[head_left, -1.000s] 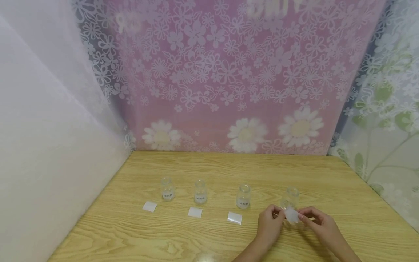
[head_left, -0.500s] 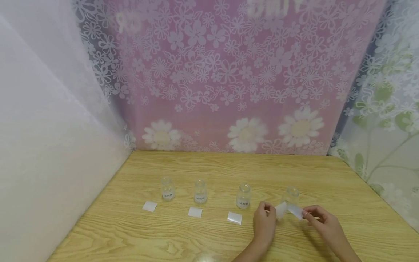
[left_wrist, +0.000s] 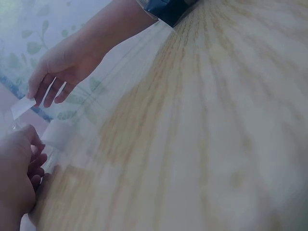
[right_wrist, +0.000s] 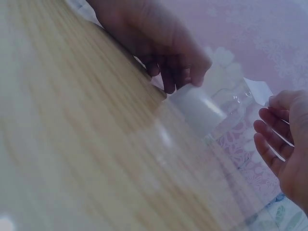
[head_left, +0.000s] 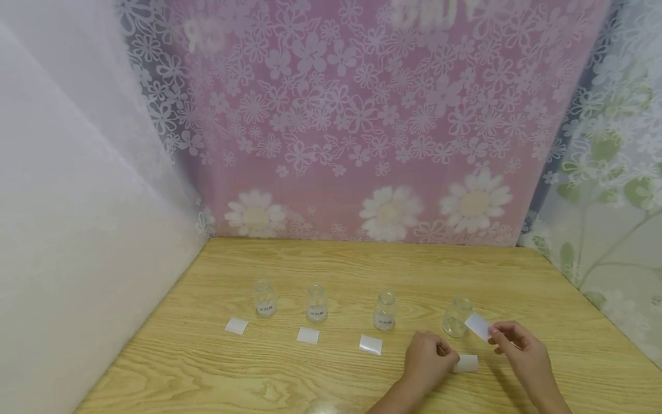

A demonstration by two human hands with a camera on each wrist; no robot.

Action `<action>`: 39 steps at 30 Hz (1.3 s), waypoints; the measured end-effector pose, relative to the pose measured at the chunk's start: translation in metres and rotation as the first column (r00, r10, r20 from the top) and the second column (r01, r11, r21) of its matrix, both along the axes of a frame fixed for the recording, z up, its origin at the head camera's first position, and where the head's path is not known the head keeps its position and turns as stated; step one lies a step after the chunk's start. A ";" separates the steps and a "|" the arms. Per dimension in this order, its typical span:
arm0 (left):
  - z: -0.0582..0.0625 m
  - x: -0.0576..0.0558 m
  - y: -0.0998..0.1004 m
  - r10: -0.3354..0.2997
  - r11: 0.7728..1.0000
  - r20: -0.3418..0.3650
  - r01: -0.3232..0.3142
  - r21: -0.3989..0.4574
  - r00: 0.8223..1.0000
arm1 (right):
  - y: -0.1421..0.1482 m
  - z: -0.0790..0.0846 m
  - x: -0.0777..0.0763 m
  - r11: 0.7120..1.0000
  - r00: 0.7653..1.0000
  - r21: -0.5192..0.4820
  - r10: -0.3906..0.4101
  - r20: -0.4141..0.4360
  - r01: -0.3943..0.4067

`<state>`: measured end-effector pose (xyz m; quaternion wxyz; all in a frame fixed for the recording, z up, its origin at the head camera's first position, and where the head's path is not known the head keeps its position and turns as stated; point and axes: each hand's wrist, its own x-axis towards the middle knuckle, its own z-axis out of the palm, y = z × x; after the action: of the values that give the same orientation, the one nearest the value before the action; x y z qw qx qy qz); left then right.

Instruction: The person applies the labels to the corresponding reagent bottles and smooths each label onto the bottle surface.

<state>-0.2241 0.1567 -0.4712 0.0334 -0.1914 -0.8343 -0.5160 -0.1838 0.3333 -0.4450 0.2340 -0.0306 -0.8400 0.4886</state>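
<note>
In the head view, my right hand [head_left: 524, 348] pinches a small white sticker [head_left: 478, 326] by one corner, raised in front of the rightmost glass jar [head_left: 455, 326]. That jar stands upright and shows no label on its visible side. Lower down, my left hand [head_left: 428, 356] pinches the left edge of a white backing paper [head_left: 468, 363] at the table surface. The right wrist view shows the backing paper [right_wrist: 199, 108] under the left fingertips, apart from the sticker [right_wrist: 258, 90]. Any print on the sticker cannot be made out.
Three glass jars with printed labels stand in a row to the left: a left one [head_left: 266, 302], a middle one [head_left: 317, 305] and a right one [head_left: 384, 313]. White paper pieces [head_left: 308, 335] lie before them on the wooden table [head_left: 248, 368]. Floral curtains [head_left: 331, 115] surround it.
The sticker has come away from its backing paper. My left hand has brought the backing down to the table, while my right hand has moved slightly right with the sticker.
</note>
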 end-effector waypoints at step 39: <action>-0.004 -0.006 -0.003 -0.020 0.999 -0.678 -0.011 -0.042 0.735 | -0.006 -0.004 -0.001 0.988 0.987 0.075 0.127 0.101 -0.135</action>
<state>-0.2296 0.1535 -0.4756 0.3297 -0.3688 -0.7752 -0.3929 -0.1853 0.3273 -0.4493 0.1618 0.0110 -0.8696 0.4664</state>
